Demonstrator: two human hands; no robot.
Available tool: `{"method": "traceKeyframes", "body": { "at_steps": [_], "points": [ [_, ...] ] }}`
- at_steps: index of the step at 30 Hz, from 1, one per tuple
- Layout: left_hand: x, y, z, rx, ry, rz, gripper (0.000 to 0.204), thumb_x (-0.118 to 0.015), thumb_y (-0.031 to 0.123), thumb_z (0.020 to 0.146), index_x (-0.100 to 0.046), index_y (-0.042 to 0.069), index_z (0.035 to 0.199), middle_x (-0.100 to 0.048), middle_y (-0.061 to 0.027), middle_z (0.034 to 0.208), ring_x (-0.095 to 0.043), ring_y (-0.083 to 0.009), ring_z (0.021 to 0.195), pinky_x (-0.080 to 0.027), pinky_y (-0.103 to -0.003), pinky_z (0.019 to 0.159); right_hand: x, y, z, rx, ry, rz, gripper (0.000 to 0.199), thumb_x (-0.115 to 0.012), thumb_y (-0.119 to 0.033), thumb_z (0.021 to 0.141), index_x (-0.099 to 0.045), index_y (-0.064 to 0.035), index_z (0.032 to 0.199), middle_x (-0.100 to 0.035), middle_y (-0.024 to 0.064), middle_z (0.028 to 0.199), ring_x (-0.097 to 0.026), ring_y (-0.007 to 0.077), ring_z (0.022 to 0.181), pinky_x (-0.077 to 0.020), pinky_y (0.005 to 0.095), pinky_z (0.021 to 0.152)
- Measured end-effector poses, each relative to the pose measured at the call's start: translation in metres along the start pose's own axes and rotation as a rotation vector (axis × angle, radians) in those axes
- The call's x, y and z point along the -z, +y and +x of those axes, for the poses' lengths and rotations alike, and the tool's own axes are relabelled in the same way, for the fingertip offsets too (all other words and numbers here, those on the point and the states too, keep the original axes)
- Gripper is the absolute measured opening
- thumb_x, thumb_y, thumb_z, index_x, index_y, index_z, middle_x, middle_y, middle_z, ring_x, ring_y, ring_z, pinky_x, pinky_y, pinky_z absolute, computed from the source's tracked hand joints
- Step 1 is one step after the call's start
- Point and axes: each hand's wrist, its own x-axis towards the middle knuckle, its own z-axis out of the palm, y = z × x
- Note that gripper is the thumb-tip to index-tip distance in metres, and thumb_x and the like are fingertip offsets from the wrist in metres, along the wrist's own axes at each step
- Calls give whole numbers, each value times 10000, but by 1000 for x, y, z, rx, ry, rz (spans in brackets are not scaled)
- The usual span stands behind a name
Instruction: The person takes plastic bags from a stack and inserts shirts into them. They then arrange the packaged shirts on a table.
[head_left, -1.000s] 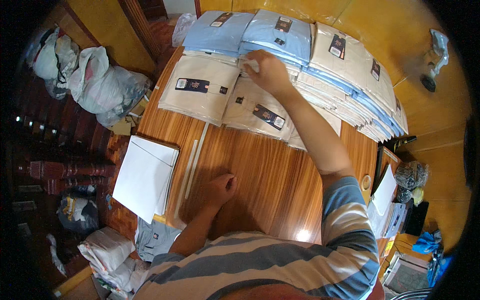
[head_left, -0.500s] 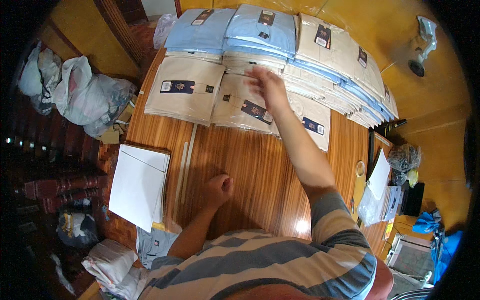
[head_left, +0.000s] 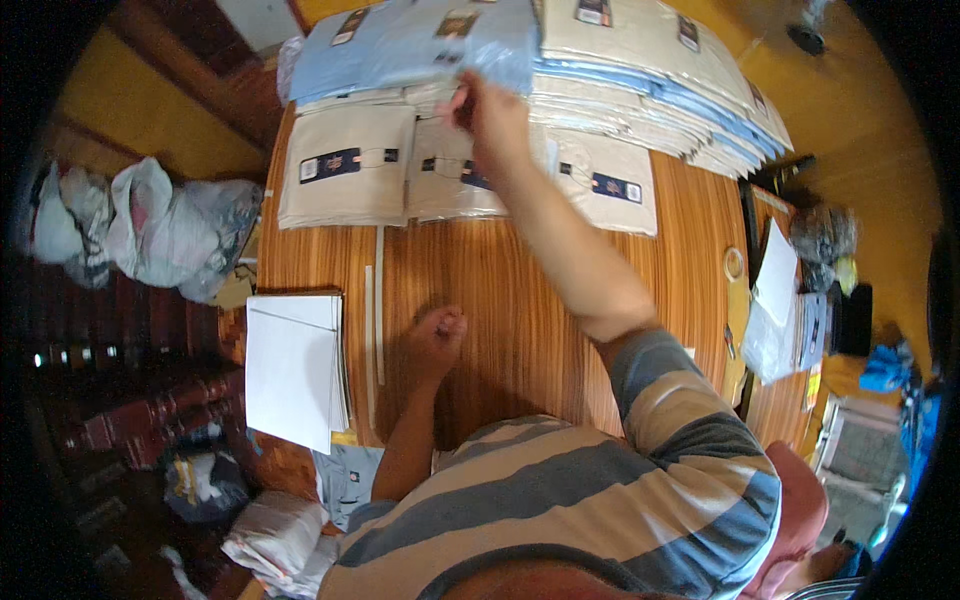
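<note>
right hand reaches far across the wooden tabletop, fingers pinched closed on the near edge of a light-blue packaged shirt that lies on top of the stacks at the far side. left hand rests on the bare wood close to the body, curled into a loose fist, its grip closed on nothing that shows.

beige packaged shirts lie in a row just under the blue ones, each with a dark label band; the right forearm crosses over the middle one. to the right, a fanned row of shirt packs, beige and blue layered, runs toward the tabletop's far right corner.

a stack of white sheets sits at the left edge, just left of the left hand. two thin pale strips lie between sheets and hand. white and grey bags sit on the floor off to the left. loose papers sit at the right edge.
</note>
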Motion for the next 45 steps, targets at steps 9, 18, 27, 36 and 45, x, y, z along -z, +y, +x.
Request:
{"method": "traceKeyframes", "body": {
  "at_steps": [9, 18, 27, 36, 45],
  "points": [
    [-28, 71, -49, 159, 319, -803, 532, -593, 277, 1051, -407, 110, 1521, -511, -119, 1475, -519, -331, 1325, -454, -548, 1076, 151, 64, -291, -1023, -453, -209, 401, -608, -361, 1049, -750, 9, 986, -747, 108, 840, -712, 189, 746, -571, 349, 646],
    [-19, 171, -58, -96, -39, 114, 334, -626, 173, 1037, -610, -26, 1305, -672, -78, 1214, -608, -151, 1076, -467, -298, 970, 266, -9, -241, -129, -157, -779, 867, -856, -382, 843, -448, 29, 1488, -556, 210, 1443, -527, 311, 1342, -414, 457, 1135],
    [-140, 233, 66, -480, -284, 306, 466, -675, 228, 1021, -538, 10, 1410, -649, -92, 1290, -597, -141, 1129, -494, -316, 955, 325, -60, -176, -13, 3, -249, 461, -747, -150, 952, -576, 21, 1345, -738, 86, 1126, -687, 143, 934, -556, 320, 867],
    [-144, 123, 114, 303, -190, -100, 588, -617, 262, 1047, -389, -24, 1508, -587, -176, 1378, -621, -255, 1208, -538, -375, 1012, 449, -53, -16, 140, 191, -1439, 515, -756, -350, 903, -655, -37, 1301, -727, 263, 1009, -724, 375, 904, -569, 426, 791],
    [-126, 83, 146, 331, -179, -325, 535, -591, 345, 1053, -509, -23, 1433, -625, -170, 1368, -631, -261, 1200, -512, -380, 1040, 305, -76, -27, 429, 323, -1250, 571, -756, -335, 914, -604, 1, 1349, -703, 200, 1136, -710, 407, 895, -579, 499, 735]
  ]
}}
